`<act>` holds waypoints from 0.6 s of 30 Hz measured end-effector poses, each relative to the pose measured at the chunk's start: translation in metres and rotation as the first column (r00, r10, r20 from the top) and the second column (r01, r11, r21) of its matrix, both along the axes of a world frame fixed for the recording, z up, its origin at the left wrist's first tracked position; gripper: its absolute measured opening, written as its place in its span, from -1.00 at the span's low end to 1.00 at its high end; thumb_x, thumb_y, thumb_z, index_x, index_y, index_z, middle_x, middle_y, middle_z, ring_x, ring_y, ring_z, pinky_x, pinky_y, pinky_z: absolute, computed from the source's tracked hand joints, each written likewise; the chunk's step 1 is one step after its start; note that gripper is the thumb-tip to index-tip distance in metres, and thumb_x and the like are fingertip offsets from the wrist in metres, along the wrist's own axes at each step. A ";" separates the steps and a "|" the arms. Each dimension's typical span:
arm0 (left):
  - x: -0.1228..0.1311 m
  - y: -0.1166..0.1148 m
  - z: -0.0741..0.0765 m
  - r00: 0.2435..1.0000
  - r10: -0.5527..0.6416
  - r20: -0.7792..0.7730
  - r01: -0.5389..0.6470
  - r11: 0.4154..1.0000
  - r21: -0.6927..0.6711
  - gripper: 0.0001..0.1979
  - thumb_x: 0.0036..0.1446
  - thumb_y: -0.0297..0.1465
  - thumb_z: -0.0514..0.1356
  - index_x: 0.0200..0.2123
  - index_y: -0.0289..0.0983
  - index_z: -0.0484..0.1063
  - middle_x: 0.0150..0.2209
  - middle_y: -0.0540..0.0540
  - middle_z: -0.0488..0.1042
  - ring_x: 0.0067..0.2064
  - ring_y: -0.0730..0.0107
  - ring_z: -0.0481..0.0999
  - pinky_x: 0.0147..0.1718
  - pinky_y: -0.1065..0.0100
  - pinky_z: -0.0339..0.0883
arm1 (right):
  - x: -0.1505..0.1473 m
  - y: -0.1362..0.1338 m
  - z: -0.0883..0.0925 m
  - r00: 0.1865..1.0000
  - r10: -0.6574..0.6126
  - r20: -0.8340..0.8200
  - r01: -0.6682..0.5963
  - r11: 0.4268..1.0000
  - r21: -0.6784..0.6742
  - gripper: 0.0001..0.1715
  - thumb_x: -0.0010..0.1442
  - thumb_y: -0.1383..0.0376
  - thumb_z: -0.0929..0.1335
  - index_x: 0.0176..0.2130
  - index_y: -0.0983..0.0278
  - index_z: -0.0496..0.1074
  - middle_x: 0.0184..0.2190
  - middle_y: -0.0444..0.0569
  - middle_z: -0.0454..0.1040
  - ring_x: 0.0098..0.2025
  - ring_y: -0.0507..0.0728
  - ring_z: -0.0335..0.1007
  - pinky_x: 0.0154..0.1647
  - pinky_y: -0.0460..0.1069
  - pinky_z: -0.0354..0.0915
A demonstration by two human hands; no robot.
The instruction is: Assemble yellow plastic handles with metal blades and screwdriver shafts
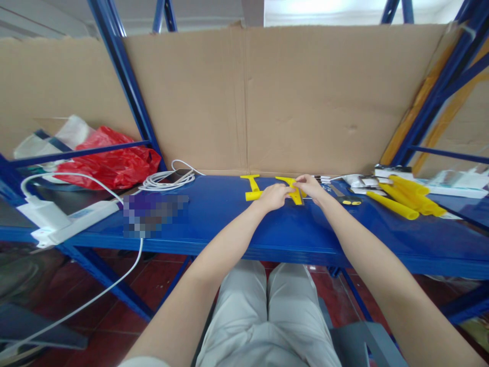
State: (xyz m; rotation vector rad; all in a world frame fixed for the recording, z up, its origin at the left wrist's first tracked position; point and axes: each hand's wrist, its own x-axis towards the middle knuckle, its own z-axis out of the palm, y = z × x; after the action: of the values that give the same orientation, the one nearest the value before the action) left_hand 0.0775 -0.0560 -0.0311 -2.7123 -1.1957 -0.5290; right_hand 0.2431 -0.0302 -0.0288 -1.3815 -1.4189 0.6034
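Both my hands are at a yellow plastic part (296, 198) with a flared, wing-like top, on the far half of the blue shelf (214, 219). My left hand (275, 197) holds its left side, fingers pinched together. From the right, my right hand (310, 187) grips its upper part with bent fingers; the fingertips are partly hidden. Just left of my left hand lies another yellow part (252, 187), T-shaped at the top with a short tube at its lower end. Small black-and-white items (324, 179) lie right behind my right hand.
Yellow cone-like tubes (414, 199) and small packets (362, 181) lie at the right. A black-and-yellow tool (350, 201) is nearer. Leftward are a coiled white cable (168, 180), a red plastic bag (110, 160) and a power strip (84, 221). Cardboard (305, 97) stands behind.
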 end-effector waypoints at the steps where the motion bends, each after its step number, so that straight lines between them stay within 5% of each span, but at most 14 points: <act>1: 0.000 0.001 0.000 1.000 -0.002 0.009 0.002 1.000 0.001 -0.62 0.33 -0.42 0.04 0.13 -0.14 0.48 0.00 -0.18 0.54 0.06 0.17 0.52 0.04 0.22 0.38 | -0.001 0.000 0.000 1.000 -0.022 -0.016 0.022 1.000 0.004 -0.84 -0.11 0.41 0.40 -0.45 0.25 0.33 -0.38 -0.10 0.46 -0.24 0.08 0.39 -0.05 0.00 0.31; 18: -0.004 0.004 0.001 0.990 0.076 0.116 -0.073 0.997 -0.026 -0.67 0.30 -0.48 0.10 0.08 -0.20 0.45 0.05 -0.16 0.54 0.12 0.22 0.50 0.10 0.22 0.35 | 0.004 -0.003 0.004 0.994 0.098 0.057 -0.089 0.986 -0.142 -0.89 -0.04 0.28 0.46 -0.49 0.30 0.54 -0.45 -0.03 0.56 -0.34 0.09 0.44 -0.26 -0.05 0.31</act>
State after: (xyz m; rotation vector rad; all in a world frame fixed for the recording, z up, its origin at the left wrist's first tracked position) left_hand 0.0739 -0.0517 -0.0306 -2.6748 -1.3327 -0.6774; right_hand 0.2472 -0.0333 -0.0252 -1.4606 -1.5235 0.7364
